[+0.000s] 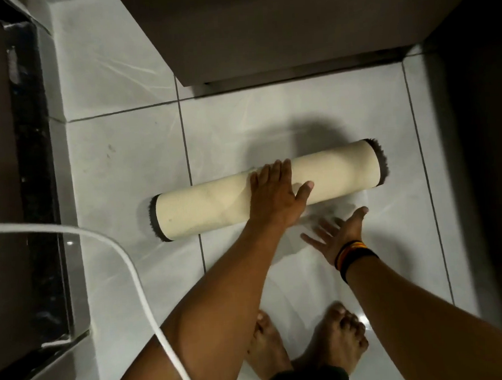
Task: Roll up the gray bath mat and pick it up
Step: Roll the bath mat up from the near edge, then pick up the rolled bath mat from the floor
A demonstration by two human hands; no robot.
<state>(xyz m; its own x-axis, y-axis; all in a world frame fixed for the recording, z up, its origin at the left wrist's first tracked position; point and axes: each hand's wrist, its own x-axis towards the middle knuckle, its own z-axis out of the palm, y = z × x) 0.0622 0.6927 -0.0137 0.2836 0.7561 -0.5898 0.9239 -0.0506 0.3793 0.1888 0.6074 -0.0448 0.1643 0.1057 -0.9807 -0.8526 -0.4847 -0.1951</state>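
Bare feet stand on the pale tiled floor, with a white cable curving past on the left. Ahead of them lies the bath mat, rolled into a tube with its cream backing outward and gray pile showing at both ends. One hand, the left hand, rests flat on the roll's middle, fingers spread, gripping nothing. Its partner, the right hand, hovers open just beside the roll, wearing striped wristbands.
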